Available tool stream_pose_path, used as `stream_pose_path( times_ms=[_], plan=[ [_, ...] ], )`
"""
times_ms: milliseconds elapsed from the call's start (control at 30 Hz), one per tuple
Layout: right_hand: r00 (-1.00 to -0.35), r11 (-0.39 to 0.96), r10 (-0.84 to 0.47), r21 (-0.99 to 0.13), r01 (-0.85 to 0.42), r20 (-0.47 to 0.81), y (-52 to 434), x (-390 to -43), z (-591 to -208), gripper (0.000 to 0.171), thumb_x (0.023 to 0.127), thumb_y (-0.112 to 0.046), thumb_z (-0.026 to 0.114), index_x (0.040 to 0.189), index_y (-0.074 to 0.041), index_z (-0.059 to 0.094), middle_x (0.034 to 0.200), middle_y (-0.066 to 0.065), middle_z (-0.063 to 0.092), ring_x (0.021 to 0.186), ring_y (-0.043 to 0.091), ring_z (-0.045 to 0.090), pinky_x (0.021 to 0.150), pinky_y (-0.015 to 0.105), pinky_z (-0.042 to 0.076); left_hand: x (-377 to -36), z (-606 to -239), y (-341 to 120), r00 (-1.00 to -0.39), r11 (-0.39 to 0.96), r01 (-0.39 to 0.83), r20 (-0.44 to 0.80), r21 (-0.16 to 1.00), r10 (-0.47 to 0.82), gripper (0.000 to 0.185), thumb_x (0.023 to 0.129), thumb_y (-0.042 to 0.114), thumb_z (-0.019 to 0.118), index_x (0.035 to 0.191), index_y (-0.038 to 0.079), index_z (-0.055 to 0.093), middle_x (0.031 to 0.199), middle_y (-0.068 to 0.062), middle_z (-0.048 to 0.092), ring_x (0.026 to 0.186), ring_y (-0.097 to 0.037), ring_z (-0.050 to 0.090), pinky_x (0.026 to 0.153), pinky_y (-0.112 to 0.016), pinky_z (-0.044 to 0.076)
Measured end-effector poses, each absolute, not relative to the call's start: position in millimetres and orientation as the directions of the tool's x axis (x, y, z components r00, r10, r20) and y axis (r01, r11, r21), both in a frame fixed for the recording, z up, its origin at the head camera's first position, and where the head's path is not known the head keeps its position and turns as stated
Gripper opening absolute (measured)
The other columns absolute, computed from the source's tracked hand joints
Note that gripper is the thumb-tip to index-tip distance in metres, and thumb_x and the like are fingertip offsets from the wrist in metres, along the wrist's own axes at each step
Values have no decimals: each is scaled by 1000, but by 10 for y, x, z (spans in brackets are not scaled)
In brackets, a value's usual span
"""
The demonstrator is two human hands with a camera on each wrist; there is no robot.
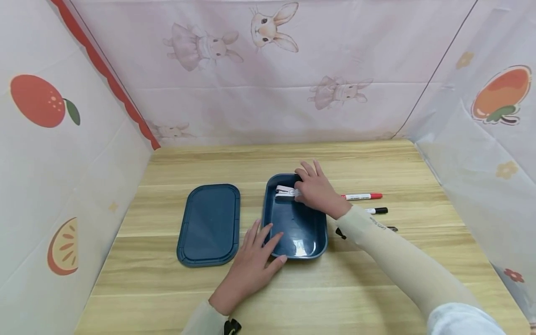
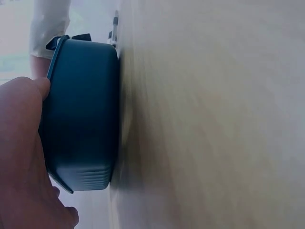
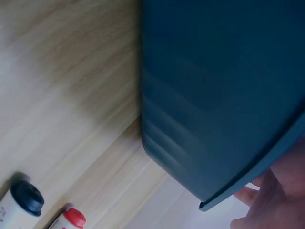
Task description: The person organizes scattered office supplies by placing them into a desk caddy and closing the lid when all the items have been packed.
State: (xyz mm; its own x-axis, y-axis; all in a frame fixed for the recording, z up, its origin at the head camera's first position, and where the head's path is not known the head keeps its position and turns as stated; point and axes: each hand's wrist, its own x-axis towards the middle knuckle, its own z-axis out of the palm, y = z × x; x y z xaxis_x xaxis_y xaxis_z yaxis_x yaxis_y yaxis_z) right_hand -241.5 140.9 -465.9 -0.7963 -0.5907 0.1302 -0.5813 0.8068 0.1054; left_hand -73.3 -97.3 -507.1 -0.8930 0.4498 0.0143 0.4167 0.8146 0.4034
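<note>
While the left hand (image 1: 251, 265) braces the blue box (image 1: 297, 232), the right hand (image 1: 316, 190) holds a white object (image 1: 286, 191) inside it.
Left fingers lie straight against the box's near-left corner; right fingers curl on the white piece at the far end. A lid (image 1: 209, 223) lies just left; red marker (image 1: 362, 196) and black marker (image 1: 377, 211) lie right.

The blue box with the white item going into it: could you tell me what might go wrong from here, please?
1. The left hand only presses straight fingers against the blue box at its near corner, so the box could slide on the smooth wooden table.
2. The right hand holds the white item at the far end; its sleeve lies close to the red marker and black marker, which might roll.
</note>
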Motion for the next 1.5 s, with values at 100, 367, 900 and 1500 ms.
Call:
stream_pose_path(
  times_ms=[100, 367, 900, 1500],
  plan=[
    [-803, 812, -584, 100, -575, 120, 1431, -2410, -4668, 30, 84, -40, 81, 98, -14, 79, 140, 16, 56, 147, 40, 30, 122, 64, 15, -731, -5062, -967, -891, 818, 420, 8, 394, 453, 60, 102, 63, 40, 154, 35, 40, 167, 2, 24, 158, -29, -4, 123, -61, 18],
    [-810, 816, -578, 73, -574, 93, 1453, -2399, -4662, 32, 84, -41, 80, 99, -13, 78, 144, 16, 53, 148, 39, 27, 123, 63, 12, -720, -5049, -949, -896, 825, 406, -5, 394, 443, 61, 101, 66, 37, 153, 35, 42, 167, 3, 22, 158, -25, -7, 123, -58, 18],
    [-817, 816, -577, 60, -575, 24, 1466, -2332, -4644, 47, 77, -53, 84, 101, -12, 80, 154, 19, 44, 155, 43, 9, 124, 62, 1, -738, -5043, -930, -896, 819, 409, 9, 401, 443, 62, 100, 68, 37, 153, 35, 43, 168, 4, 19, 158, -25, -6, 123, -58, 20],
    [-815, 817, -575, 16, -576, 73, 1583, -2287, -4614, 58, 88, -58, 70, 126, -14, 70, 158, 18, 38, 154, 40, 14, 125, 60, 5, -730, -5063, -930, -898, 833, 417, 21, 364, 440, 62, 101, 68, 35, 152, 35, 44, 167, 0, 21, 158, -28, -4, 124, -60, 14]
  ],
)
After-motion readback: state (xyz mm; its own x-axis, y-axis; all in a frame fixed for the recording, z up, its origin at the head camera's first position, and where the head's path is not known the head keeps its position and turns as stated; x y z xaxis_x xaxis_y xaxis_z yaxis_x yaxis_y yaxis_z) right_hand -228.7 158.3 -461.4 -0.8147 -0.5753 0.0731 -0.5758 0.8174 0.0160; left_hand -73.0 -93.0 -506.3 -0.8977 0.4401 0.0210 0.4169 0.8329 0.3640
